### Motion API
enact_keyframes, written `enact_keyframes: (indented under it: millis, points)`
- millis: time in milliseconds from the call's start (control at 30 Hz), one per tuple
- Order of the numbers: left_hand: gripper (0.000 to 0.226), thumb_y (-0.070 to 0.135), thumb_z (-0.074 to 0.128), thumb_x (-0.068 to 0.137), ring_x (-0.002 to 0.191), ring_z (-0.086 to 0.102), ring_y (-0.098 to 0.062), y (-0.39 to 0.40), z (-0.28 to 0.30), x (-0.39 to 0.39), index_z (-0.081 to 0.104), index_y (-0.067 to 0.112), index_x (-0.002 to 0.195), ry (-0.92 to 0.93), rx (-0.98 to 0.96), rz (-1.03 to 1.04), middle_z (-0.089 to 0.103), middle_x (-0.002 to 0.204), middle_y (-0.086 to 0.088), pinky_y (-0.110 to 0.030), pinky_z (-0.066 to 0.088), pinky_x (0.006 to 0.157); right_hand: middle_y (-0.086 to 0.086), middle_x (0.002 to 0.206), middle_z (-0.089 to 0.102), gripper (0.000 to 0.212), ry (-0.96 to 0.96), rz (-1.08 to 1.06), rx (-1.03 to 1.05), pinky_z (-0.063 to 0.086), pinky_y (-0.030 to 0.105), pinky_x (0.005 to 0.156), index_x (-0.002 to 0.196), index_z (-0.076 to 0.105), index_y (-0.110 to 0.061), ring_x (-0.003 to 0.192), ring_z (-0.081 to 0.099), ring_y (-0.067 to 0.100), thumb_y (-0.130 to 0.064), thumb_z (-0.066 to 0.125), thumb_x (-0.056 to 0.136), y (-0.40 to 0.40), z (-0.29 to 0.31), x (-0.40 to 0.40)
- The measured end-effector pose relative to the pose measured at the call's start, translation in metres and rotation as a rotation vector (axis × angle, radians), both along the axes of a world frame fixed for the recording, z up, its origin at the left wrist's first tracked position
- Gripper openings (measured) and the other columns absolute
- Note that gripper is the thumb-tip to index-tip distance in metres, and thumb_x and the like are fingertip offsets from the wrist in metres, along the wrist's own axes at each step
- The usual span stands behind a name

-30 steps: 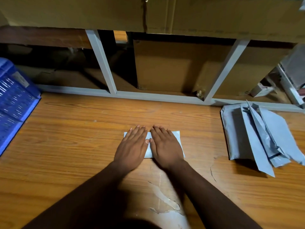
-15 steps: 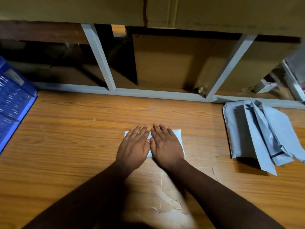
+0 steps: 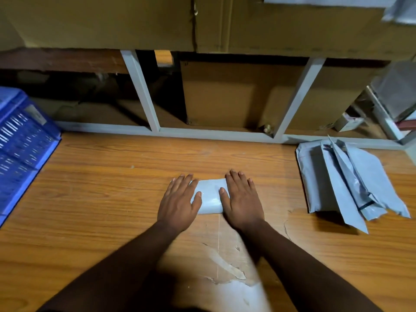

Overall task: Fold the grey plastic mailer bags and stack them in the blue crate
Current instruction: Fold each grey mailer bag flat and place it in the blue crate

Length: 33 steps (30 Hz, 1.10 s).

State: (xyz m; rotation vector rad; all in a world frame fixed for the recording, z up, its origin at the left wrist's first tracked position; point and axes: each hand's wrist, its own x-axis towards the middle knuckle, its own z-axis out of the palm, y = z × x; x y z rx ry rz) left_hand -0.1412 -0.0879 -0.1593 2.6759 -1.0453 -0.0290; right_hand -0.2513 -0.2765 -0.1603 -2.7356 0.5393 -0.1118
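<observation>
1. At frame centre I see my left hand point(image 3: 177, 203) and right hand point(image 3: 242, 201) flat, fingers straight, pressing the folded mailer point(image 3: 208, 199) onto the worktop point(image 3: 101, 188).
2. I judge creasing underway; next, carry it to the blue crate point(image 3: 20, 145) at left.

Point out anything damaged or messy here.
The wooden table has veneer peeled away near the front edge, below the hands. The unfolded mailer bags at right lie in an untidy, skewed heap.
</observation>
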Motion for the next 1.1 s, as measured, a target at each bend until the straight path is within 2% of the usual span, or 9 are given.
enact_keyframes:
  millis: [133, 267, 400, 533, 633, 800, 867, 967, 1100]
  points:
    - [0.078, 0.062, 0.009, 0.098, 0.155, 0.021, -0.018, 0.000, 0.014, 0.003, 0.032, 0.021, 0.161, 0.114, 0.063, -0.021, 0.031, 0.167, 0.001, -0.039, 0.008, 0.129, 0.001, 0.172, 0.016, 0.065, -0.046, 0.021, 0.154, 0.012, 0.047, 0.127, 0.160, 0.031, -0.023, 0.158, 0.015, 0.024, -0.060, 0.030, 0.107, -0.004, 0.009, -0.004]
    - [0.093, 0.080, 0.016, 0.087, 0.156, 0.015, -0.012, 0.010, 0.029, 0.017, 0.023, 0.026, 0.163, 0.227, 0.125, -0.082, 0.023, 0.169, 0.006, -0.040, 0.000, 0.129, 0.000, 0.172, 0.018, 0.071, -0.126, -0.009, 0.289, 0.024, 0.039, 0.119, 0.158, 0.038, -0.025, 0.153, 0.025, 0.019, -0.061, 0.054, 0.099, -0.009, 0.026, -0.009]
    - [0.112, 0.099, 0.038, 0.069, 0.152, 0.026, -0.015, 0.017, 0.050, 0.030, 0.034, 0.030, 0.158, 0.317, 0.150, -0.066, 0.035, 0.164, 0.005, -0.044, 0.001, 0.127, 0.002, 0.165, 0.036, 0.066, 0.009, 0.124, 0.221, 0.031, 0.039, 0.116, 0.153, 0.047, -0.026, 0.145, 0.037, 0.023, -0.061, 0.055, 0.098, -0.010, 0.035, -0.012]
    - [0.112, 0.079, 0.075, 0.068, 0.147, 0.028, -0.026, 0.023, 0.068, 0.035, 0.031, 0.029, 0.159, 0.345, 0.183, -0.037, 0.036, 0.159, 0.001, -0.043, 0.022, 0.120, 0.002, 0.142, 0.056, 0.080, 0.072, 0.203, 0.196, 0.042, 0.039, 0.104, 0.150, 0.049, -0.025, 0.129, 0.050, 0.025, -0.066, 0.066, 0.083, -0.009, 0.047, 0.001]
    - [0.089, 0.070, 0.083, 0.066, 0.120, 0.040, -0.013, 0.044, 0.073, 0.042, 0.054, 0.033, 0.142, 0.296, 0.116, -0.044, 0.047, 0.125, 0.011, -0.035, 0.041, 0.096, 0.001, 0.132, 0.052, 0.078, 0.090, 0.251, 0.138, 0.044, 0.039, 0.096, 0.147, 0.050, -0.027, 0.121, 0.046, 0.021, -0.058, 0.076, 0.080, 0.005, 0.062, 0.023]
    - [0.041, 0.037, 0.083, 0.084, 0.115, 0.053, -0.015, 0.113, 0.097, 0.052, 0.058, 0.042, 0.115, 0.300, -0.012, 0.033, 0.058, 0.117, 0.016, -0.035, 0.045, 0.090, -0.008, 0.119, 0.063, 0.034, 0.009, 0.422, 0.226, 0.048, 0.037, 0.087, 0.121, 0.064, -0.030, 0.110, 0.053, 0.015, -0.034, 0.072, 0.088, 0.047, 0.091, 0.070]
    - [0.035, 0.029, 0.074, 0.091, 0.115, 0.052, -0.013, 0.148, 0.114, 0.055, 0.058, 0.044, 0.118, 0.253, -0.059, 0.057, 0.059, 0.120, 0.016, -0.036, 0.045, 0.091, -0.013, 0.114, 0.065, 0.026, -0.067, 0.483, 0.247, 0.047, 0.037, 0.086, 0.114, 0.066, -0.034, 0.106, 0.052, 0.010, -0.030, 0.070, 0.089, 0.068, 0.103, 0.091]
    - [0.039, 0.032, 0.071, 0.094, 0.115, 0.050, -0.011, 0.204, 0.148, 0.061, 0.062, 0.032, 0.131, 0.161, -0.158, 0.127, 0.060, 0.124, 0.013, -0.039, 0.044, 0.095, -0.016, 0.115, 0.065, 0.027, -0.225, 0.556, 0.235, 0.043, 0.032, 0.087, 0.117, 0.067, -0.035, 0.106, 0.049, 0.006, -0.029, 0.071, 0.091, 0.107, 0.129, 0.122]
    - [0.038, 0.044, 0.066, 0.087, 0.105, 0.064, -0.020, 0.281, 0.196, 0.074, 0.070, 0.026, 0.121, -0.028, -0.261, 0.162, 0.070, 0.113, 0.006, -0.047, 0.050, 0.091, -0.010, 0.113, 0.064, 0.023, -0.465, 0.700, 0.216, 0.042, 0.030, 0.085, 0.116, 0.068, -0.027, 0.106, 0.052, 0.011, -0.023, 0.072, 0.094, 0.173, 0.172, 0.172]
